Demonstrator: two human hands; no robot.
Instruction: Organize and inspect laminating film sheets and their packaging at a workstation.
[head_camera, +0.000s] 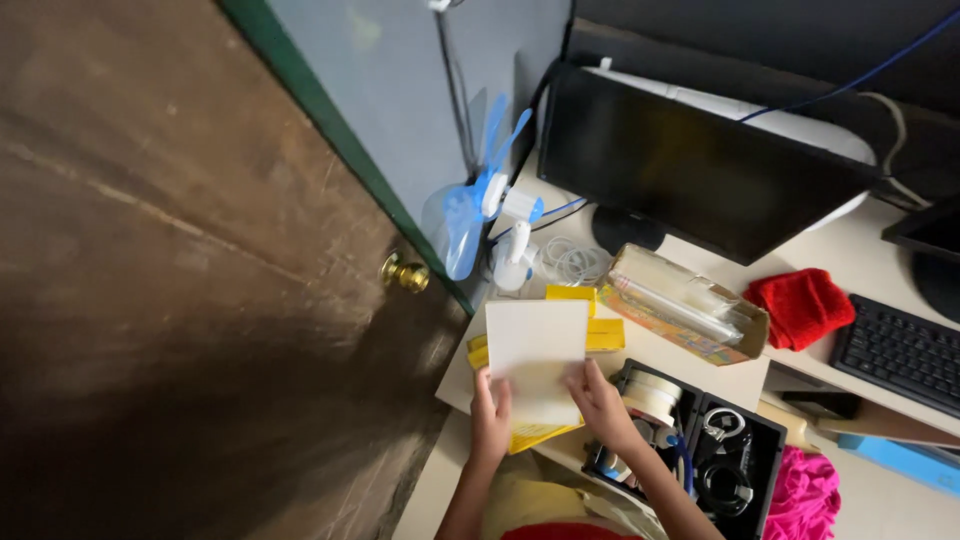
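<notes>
Both my hands hold a white sheet of paper (535, 350) by its near edge, above the corner of a pale desk (680, 355). My left hand (490, 415) pinches the sheet's lower left corner. My right hand (600, 400) grips the lower right corner. Under the sheet lie yellow paper packs (603, 333), sticking out on the right and at the bottom.
A black compartment tray (765, 430) with tape rolls and cables sits right of my right hand. Behind are a clear-topped box (680, 305), a red cloth (800, 305), a black monitor (690, 165), a keyboard (900, 350) and a small blue fan (480, 205). A brown door with a brass knob (405, 272) fills the left.
</notes>
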